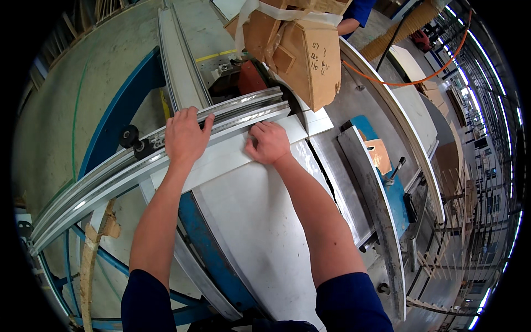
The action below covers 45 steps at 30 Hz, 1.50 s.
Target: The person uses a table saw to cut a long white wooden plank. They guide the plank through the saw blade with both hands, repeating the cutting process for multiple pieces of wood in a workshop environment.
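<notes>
A narrow white board lies on the machine table, its long side along a silver aluminium fence. My left hand lies over the fence, fingers stretched across the rail and thumb apart. Farther right, my right hand is closed, its curled fingers on the white board close to the fence. The board's right end meets a small white piece beside the boxy wooden blade cover. The blade itself is hidden from view.
A black knob sits on the fence. Right of the table slot stands a long side fence, with a blue plate and a lever. An orange hose hangs at upper right. Another person's arm shows behind the cover.
</notes>
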Tool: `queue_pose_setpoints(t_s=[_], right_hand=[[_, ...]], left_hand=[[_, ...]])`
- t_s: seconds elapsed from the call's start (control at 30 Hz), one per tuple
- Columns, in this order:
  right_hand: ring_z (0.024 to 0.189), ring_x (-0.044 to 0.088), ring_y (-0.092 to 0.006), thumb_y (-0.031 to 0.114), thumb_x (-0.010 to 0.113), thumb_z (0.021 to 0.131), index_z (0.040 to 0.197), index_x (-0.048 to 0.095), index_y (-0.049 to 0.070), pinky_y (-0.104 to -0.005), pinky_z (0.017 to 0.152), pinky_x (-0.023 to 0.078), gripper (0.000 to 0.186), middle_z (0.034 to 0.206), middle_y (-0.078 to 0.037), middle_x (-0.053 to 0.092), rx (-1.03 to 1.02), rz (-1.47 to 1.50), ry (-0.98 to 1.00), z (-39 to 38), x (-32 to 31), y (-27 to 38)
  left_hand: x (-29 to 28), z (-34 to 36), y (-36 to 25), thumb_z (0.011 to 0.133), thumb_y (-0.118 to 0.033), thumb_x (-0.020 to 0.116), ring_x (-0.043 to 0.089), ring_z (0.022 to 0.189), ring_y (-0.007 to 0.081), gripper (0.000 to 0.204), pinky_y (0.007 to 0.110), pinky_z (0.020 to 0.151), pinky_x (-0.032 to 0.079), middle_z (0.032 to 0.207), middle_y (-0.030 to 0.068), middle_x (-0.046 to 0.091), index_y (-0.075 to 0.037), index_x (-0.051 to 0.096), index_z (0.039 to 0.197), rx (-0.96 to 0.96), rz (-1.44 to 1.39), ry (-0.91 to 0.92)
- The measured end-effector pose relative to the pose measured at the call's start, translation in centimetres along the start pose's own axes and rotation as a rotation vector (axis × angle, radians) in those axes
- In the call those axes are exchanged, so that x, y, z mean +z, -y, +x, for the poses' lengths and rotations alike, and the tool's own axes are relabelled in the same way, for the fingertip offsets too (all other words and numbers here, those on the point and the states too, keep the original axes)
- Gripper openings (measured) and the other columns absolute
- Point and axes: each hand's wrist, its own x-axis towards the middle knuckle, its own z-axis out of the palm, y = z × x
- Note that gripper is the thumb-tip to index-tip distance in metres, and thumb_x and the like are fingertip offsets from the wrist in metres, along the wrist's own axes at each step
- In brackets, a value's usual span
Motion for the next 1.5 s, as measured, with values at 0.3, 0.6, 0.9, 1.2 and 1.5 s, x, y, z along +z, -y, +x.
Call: queue_pose_setpoints(t_s=[0.3, 0.6, 0.9, 1.2, 1.5], right_hand=[[0.076, 0.062, -0.0291, 0.02, 0.071, 0.074, 0.075, 0.058, 0.009, -0.042, 0.071, 0.053, 0.016, 0.078, -0.007, 0.062, 0.022, -0.007, 0.011, -4.1, -3.1, 2.6], [0.076, 0.062, -0.029, 0.019, 0.07, 0.073, 0.074, 0.057, 0.009, -0.0421, 0.07, 0.052, 0.016, 0.077, -0.007, 0.06, 0.014, -0.008, 0.012, -8.7, -6.3, 4.5], [0.075, 0.062, -0.0282, 0.018, 0.07, 0.077, 0.073, 0.055, 0.009, -0.0413, 0.071, 0.052, 0.018, 0.075, -0.007, 0.058, -0.009, 0.032, -0.004, -10.7, -8.7, 5.5], [0.084, 0.065, -0.0278, 0.014, 0.073, 0.083, 0.08, 0.07, 0.007, -0.0405, 0.078, 0.053, 0.008, 0.08, -0.008, 0.067, 0.174, 0.233, -0.105, -12.0, -7.4, 9.0], [0.085, 0.065, -0.0248, 0.016, 0.074, 0.086, 0.084, 0.071, 0.009, -0.0385, 0.079, 0.051, 0.008, 0.082, -0.005, 0.068, 0.164, 0.105, -0.117, -12.5, -8.1, 5.7]], left_hand=[[-1.2, -4.8, -1.5, 0.103, -0.044, 0.063, 0.063, 0.107, 0.0323, 0.045, 0.043, 0.096, 0.047, 0.108, 0.014, 0.071, -0.001, 0.07, 0.114, 0.045, -0.019, 0.004], [-5.7, -15.3, -2.1, 0.087, -0.022, 0.083, 0.06, 0.114, 0.0374, 0.046, 0.047, 0.101, 0.047, 0.122, 0.0146, 0.063, -0.008, 0.07, 0.129, 0.294, -0.309, -0.217], [-9.6, -27.7, 4.8, 0.072, -0.025, 0.096, 0.056, 0.083, 0.0276, 0.076, 0.04, 0.074, 0.049, 0.099, 0.0114, 0.055, -0.006, 0.068, 0.14, -0.132, -0.381, 0.199], [-7.7, -25.8, -0.6, 0.075, -0.03, 0.094, 0.063, 0.09, 0.032, 0.079, 0.042, 0.081, 0.054, 0.099, 0.0131, 0.058, -0.001, 0.065, 0.143, -0.073, -0.299, 0.227], [-3.9, -24.3, -4.5, 0.075, -0.024, 0.093, 0.062, 0.089, 0.0326, 0.078, 0.042, 0.08, 0.052, 0.099, 0.0152, 0.056, 0.003, 0.063, 0.142, 0.068, -0.319, 0.161]])
